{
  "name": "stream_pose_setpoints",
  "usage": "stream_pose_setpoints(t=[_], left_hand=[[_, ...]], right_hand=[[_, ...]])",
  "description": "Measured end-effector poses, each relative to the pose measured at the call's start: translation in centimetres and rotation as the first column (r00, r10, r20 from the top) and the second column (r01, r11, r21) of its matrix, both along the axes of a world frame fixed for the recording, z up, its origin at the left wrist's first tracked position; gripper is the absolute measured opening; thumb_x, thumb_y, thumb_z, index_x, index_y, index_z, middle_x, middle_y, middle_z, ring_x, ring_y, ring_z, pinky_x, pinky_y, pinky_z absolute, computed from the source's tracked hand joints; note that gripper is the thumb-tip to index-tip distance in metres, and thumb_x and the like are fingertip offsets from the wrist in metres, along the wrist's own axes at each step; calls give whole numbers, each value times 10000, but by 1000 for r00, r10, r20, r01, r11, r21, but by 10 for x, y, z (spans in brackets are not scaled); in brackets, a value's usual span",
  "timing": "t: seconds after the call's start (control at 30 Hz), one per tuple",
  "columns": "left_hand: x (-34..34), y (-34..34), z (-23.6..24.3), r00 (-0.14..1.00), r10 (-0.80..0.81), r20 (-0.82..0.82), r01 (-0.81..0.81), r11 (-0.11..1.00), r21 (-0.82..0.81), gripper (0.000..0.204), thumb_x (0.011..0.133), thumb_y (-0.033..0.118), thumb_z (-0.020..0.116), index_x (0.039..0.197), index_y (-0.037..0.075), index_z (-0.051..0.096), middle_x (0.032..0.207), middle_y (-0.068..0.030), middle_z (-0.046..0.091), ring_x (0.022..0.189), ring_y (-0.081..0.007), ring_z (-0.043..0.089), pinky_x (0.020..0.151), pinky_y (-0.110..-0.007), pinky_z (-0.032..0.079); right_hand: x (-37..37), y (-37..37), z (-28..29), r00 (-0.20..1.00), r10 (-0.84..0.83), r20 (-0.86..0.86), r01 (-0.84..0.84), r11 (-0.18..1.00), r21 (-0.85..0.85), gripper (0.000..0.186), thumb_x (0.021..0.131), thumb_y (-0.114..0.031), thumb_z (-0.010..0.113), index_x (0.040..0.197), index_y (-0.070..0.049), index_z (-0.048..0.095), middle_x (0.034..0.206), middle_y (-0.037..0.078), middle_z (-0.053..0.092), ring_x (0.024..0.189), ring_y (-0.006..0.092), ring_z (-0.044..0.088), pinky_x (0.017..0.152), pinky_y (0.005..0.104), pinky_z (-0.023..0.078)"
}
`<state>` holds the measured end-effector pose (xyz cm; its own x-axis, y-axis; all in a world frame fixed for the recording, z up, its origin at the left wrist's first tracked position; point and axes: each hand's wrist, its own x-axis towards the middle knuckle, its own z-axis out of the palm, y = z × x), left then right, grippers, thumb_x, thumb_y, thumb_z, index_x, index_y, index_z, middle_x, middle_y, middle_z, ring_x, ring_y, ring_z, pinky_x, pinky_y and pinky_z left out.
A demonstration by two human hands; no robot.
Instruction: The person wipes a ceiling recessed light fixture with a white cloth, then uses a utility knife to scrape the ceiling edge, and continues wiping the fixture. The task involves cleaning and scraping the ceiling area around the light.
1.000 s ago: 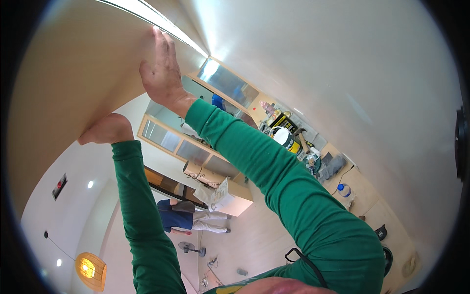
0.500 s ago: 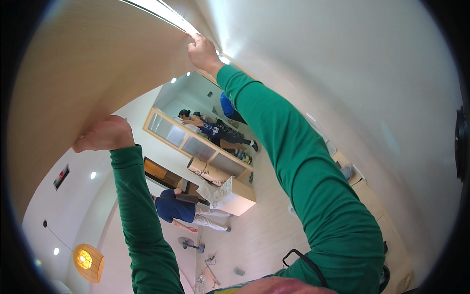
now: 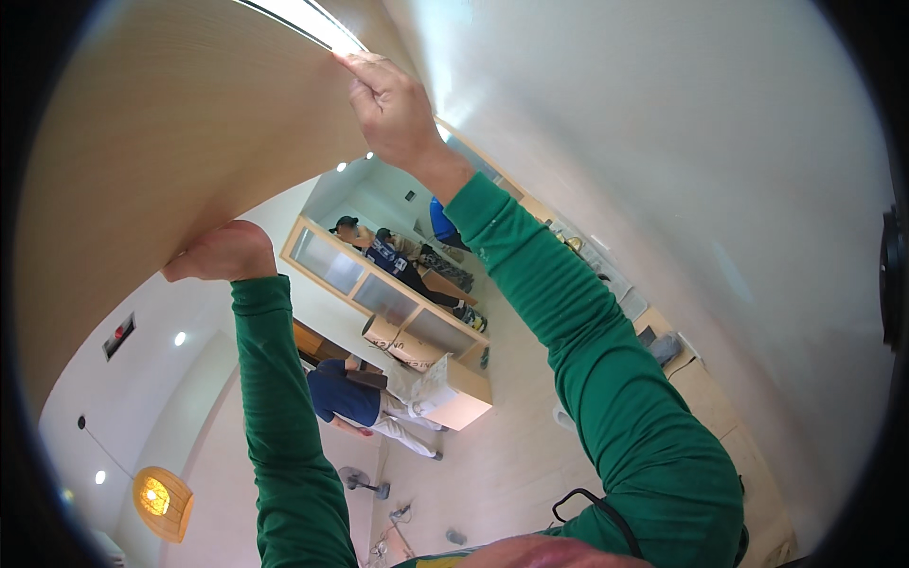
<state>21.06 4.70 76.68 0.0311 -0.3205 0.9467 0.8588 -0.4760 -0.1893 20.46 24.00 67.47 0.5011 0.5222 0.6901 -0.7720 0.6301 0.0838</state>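
Observation:
Overhead, a pale wood panel (image 3: 151, 133) fills the upper left, with a bright white light strip (image 3: 308, 21) set along its far edge. My right hand (image 3: 396, 112) reaches up to the strip's lower end. Its fingers are drawn together with the fingertips on the strip's edge; whether something small is between them is hidden. My left hand (image 3: 227, 254) is raised against the panel's underside near its lower edge, its heel toward me. The fingers of that hand are mostly out of sight.
A pale wall (image 3: 682, 142) rises close on the right. Below are a person in a dark blue shirt (image 3: 346, 393), a cardboard roll (image 3: 402, 343), a box (image 3: 459, 393), a standing fan (image 3: 360, 481) and a lit woven lamp (image 3: 163, 502). Other people stand beyond a wood-framed glass partition (image 3: 383, 298).
My right hand has come nearer, and its fingertips have shifted left along the strip's edge. My left hand stays against the panel, slightly farther right in view.

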Motion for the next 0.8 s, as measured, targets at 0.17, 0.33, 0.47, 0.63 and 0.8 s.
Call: stream_pose_setpoints(t=[0.17,0.33,0.47,0.63,0.8], left_hand=[[2,2,5,1000,-2,-14,2,999,-32,662,1021,563,242,1453,122,481,1477,-107,478,1375,-320,452,1197,-452,370],[-3,-2,5,1000,-23,-16,23,1000,-22,672,1022,571,242,1463,122,475,1481,-104,476,1371,-312,451,1188,-434,371],[1,1,2,1000,-4,4,4,1000,-3,693,1023,581,230,1471,111,473,1486,-103,475,1363,-306,452,1183,-431,371],[3,2,11,999,-36,-38,34,998,-57,725,1021,608,287,1497,88,457,1504,-117,485,1348,-319,479,1185,-437,374],[-61,-9,-12,993,10,115,-11,1000,9,620,1012,560,447,1378,82,595,1406,-71,582,1278,-197,528,1113,-381,434]], right_hand=[[-28,31,7,989,-14,149,24,998,-65,359,972,-86,524,1266,-24,719,1257,191,718,1145,329,693,1006,378,533],[-6,18,2,963,97,252,-88,995,-48,355,954,-66,536,1248,-29,731,1251,205,715,1103,342,708,966,377,553],[-4,9,4,998,-42,46,44,998,-43,356,943,-67,541,1238,-27,737,1232,206,722,1084,346,713,955,374,559],[-26,31,13,989,-97,112,106,992,-74,382,922,-139,527,1212,-68,764,1117,231,725,1049,392,688,944,464,541],[-53,41,-33,909,-272,317,269,962,56,398,972,-288,510,1123,-15,757,900,254,744,878,414,737,817,482,587]])
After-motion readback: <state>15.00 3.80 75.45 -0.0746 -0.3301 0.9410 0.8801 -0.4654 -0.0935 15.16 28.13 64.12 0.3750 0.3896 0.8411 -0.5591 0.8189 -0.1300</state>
